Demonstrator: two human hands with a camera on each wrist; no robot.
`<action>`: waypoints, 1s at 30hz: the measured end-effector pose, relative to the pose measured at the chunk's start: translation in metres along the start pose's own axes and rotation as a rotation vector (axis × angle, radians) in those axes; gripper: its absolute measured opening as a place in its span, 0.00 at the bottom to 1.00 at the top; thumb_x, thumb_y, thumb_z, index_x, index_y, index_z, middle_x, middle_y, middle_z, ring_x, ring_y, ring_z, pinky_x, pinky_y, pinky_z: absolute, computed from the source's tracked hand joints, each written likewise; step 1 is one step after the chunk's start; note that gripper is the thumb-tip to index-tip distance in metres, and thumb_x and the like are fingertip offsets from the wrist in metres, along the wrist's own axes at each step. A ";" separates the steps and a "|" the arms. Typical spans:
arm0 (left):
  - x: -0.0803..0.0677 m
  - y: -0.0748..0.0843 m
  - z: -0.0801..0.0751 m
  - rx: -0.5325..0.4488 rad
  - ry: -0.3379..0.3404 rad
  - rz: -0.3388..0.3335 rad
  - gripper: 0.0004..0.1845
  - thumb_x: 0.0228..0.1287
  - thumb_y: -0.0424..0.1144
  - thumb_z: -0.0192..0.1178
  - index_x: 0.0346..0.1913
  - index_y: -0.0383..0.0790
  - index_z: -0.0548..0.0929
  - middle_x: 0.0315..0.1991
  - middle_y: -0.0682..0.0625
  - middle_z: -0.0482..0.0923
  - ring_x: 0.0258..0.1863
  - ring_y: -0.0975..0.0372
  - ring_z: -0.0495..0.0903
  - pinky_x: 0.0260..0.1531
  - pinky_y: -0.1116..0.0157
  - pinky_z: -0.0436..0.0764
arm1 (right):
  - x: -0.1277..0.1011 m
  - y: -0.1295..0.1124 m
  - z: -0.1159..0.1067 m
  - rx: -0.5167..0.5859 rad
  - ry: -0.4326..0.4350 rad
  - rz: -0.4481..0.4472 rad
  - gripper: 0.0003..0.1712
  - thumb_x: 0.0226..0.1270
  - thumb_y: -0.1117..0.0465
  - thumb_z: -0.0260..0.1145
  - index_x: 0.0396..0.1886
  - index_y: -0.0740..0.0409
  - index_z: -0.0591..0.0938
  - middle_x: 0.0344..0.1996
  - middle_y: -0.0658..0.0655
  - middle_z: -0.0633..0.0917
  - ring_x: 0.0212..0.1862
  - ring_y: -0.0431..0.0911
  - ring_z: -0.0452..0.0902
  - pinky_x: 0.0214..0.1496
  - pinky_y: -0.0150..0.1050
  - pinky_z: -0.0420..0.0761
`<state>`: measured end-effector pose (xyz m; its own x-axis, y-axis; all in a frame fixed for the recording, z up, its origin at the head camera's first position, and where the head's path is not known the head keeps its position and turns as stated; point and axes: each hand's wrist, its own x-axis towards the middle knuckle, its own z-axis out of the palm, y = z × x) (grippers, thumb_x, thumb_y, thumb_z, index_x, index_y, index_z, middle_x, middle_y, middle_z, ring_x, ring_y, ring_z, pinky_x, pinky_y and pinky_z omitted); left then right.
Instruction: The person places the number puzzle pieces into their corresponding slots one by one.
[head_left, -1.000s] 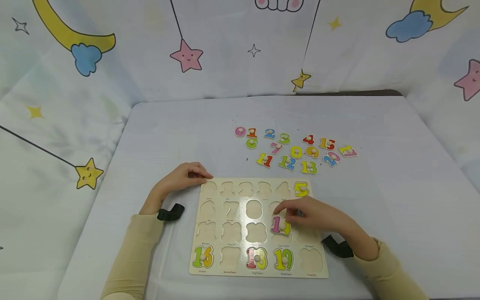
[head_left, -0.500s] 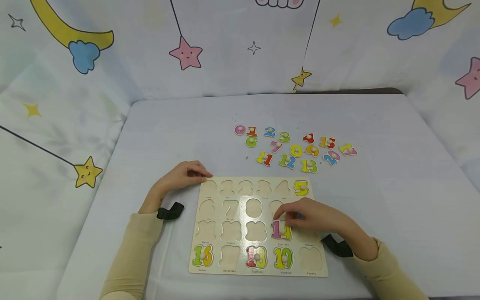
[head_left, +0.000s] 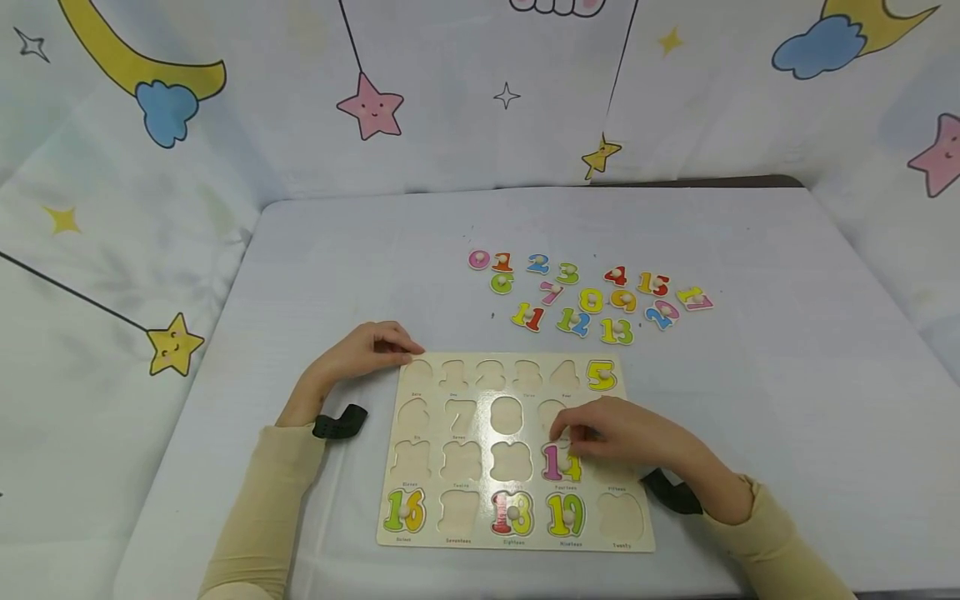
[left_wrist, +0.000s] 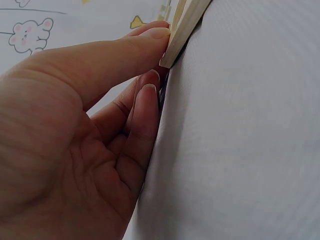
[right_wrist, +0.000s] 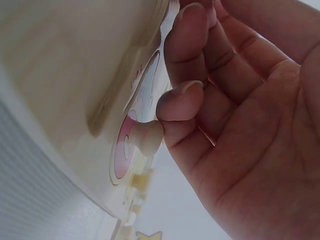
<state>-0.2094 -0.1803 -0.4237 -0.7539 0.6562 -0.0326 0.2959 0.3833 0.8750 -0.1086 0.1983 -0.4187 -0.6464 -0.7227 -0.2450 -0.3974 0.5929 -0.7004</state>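
My left hand (head_left: 375, 348) pinches the far left corner of the wooden number puzzle board (head_left: 476, 487). In the left wrist view, the thumb (left_wrist: 150, 45) presses against the board's edge (left_wrist: 187, 32). Over the right part of the board, the curled fingers of my right hand (head_left: 626, 429) are at the purple and yellow number 14 piece (head_left: 553, 462), which lies at the slot labelled Fourteen. In the right wrist view, a knobbed piece with pink on it (right_wrist: 121, 152) shows beside the curled fingers (right_wrist: 182, 102); the thumb and index fingertips are out of frame there.
Pieces 5 (head_left: 600, 375), 16 (head_left: 393, 510), 18 (head_left: 501, 512) and 19 (head_left: 557, 515) sit in their slots. Several loose knobbed number pieces, such as 13 (head_left: 609, 332) and 17 (head_left: 694, 298), lie beyond the board. A printed curtain (head_left: 450, 50) hangs behind the table.
The 14 piece has come down from a tilted position above its slot to lie at it. My right hand has shifted slightly with it; my left hand stays at the corner.
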 end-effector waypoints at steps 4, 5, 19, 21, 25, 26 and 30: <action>0.000 0.000 0.000 0.005 0.001 -0.009 0.09 0.58 0.24 0.61 0.43 0.26 0.84 0.39 0.39 0.79 0.40 0.52 0.75 0.38 0.67 0.73 | 0.001 -0.002 0.002 -0.042 0.015 0.003 0.09 0.62 0.64 0.66 0.39 0.45 0.79 0.20 0.39 0.73 0.25 0.35 0.70 0.29 0.32 0.71; 0.000 0.000 0.000 0.006 0.001 -0.010 0.09 0.59 0.24 0.61 0.43 0.26 0.84 0.39 0.39 0.79 0.40 0.52 0.75 0.38 0.67 0.73 | 0.001 -0.002 0.002 -0.049 0.019 0.003 0.09 0.62 0.63 0.66 0.39 0.45 0.79 0.20 0.39 0.73 0.25 0.35 0.70 0.28 0.32 0.71; 0.004 -0.038 0.001 -0.014 0.011 -0.001 0.09 0.60 0.32 0.64 0.44 0.37 0.86 0.40 0.49 0.80 0.40 0.58 0.75 0.38 0.67 0.73 | 0.001 -0.002 0.004 -0.091 0.035 0.019 0.10 0.61 0.60 0.68 0.40 0.45 0.77 0.19 0.39 0.71 0.24 0.34 0.68 0.28 0.32 0.70; 0.003 -0.040 0.001 -0.021 0.011 0.005 0.09 0.59 0.33 0.65 0.43 0.39 0.87 0.40 0.50 0.80 0.40 0.58 0.75 0.38 0.67 0.73 | 0.001 0.000 0.003 -0.066 0.034 0.028 0.10 0.62 0.59 0.67 0.42 0.45 0.78 0.21 0.40 0.73 0.26 0.35 0.70 0.29 0.32 0.71; 0.003 -0.040 0.002 -0.014 0.014 0.020 0.09 0.59 0.33 0.65 0.43 0.39 0.87 0.39 0.51 0.80 0.39 0.58 0.75 0.38 0.67 0.73 | -0.004 0.003 -0.008 -0.006 0.060 0.045 0.11 0.66 0.57 0.63 0.48 0.47 0.78 0.26 0.41 0.76 0.30 0.37 0.72 0.32 0.33 0.73; 0.004 -0.040 0.002 -0.013 0.017 0.020 0.09 0.59 0.33 0.65 0.43 0.40 0.87 0.39 0.51 0.80 0.39 0.59 0.75 0.38 0.67 0.73 | -0.006 0.005 -0.012 0.016 0.073 0.047 0.12 0.66 0.58 0.63 0.49 0.48 0.78 0.27 0.42 0.77 0.30 0.38 0.72 0.32 0.33 0.73; 0.004 -0.038 0.002 -0.009 0.027 0.009 0.09 0.59 0.32 0.65 0.43 0.39 0.87 0.39 0.50 0.80 0.39 0.59 0.75 0.38 0.68 0.73 | -0.011 0.017 -0.033 0.037 0.182 0.048 0.13 0.66 0.61 0.64 0.49 0.54 0.79 0.29 0.47 0.78 0.32 0.41 0.73 0.32 0.34 0.72</action>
<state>-0.2226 -0.1910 -0.4585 -0.7668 0.6417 -0.0115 0.2974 0.3711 0.8797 -0.1300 0.2285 -0.4058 -0.7728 -0.6153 -0.1556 -0.3408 0.6092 -0.7161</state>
